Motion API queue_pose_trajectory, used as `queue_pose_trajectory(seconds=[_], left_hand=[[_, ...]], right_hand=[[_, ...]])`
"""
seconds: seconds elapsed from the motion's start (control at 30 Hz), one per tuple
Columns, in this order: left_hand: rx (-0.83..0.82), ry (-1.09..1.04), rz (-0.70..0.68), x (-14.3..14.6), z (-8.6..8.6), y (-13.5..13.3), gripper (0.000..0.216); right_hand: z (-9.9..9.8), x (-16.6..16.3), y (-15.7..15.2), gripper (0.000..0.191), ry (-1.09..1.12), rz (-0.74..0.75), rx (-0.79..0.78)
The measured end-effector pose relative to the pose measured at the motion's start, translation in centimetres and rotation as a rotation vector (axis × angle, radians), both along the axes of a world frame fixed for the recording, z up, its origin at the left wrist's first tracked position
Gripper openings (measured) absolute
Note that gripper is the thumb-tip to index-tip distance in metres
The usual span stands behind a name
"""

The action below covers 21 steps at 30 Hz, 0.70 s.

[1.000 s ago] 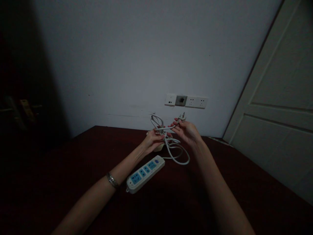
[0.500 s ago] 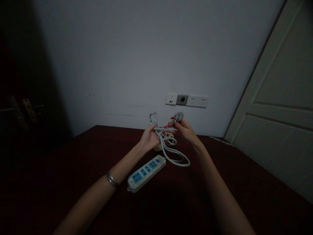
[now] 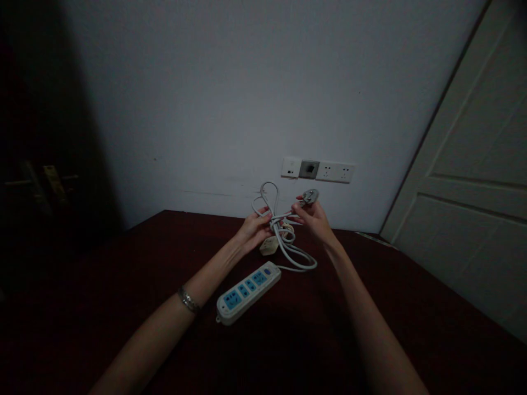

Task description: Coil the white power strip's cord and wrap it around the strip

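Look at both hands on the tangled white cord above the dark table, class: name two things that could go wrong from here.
1. The left hand pinches the looped cord while the right hand holds the plug; pulling them apart could tighten the loops into a knot.
2. The cord runs down to the power strip lying on the table; a hard tug might drag the strip or knock the small pale object beside the coil.

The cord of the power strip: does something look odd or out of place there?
Yes. The cord is tangled into loose loops between the left hand and right hand, which holds the plug. The power strip lies askew on the table. No damage shows.
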State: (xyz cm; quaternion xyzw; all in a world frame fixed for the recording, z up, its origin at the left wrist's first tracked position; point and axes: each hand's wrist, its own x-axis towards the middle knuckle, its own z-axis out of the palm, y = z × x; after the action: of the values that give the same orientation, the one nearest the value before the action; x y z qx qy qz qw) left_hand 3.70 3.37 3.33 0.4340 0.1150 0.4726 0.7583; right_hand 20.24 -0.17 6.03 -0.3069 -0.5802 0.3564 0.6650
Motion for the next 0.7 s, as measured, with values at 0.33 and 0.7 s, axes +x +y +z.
queue_pose_trajectory(seconds=[0.33, 0.7], left_hand=[[-0.154, 0.047, -0.049, 0.2, -0.4, 0.0, 0.015], [0.197, 0.208, -0.113, -0.7, -0.8, 0.8, 0.025]], right_hand=[[-0.5, 0.2, -0.6, 0.029, -0.577, -0.163, 0.218], [-0.5, -0.8, -0.6, 0.046, -0.542, -0.203, 0.301]])
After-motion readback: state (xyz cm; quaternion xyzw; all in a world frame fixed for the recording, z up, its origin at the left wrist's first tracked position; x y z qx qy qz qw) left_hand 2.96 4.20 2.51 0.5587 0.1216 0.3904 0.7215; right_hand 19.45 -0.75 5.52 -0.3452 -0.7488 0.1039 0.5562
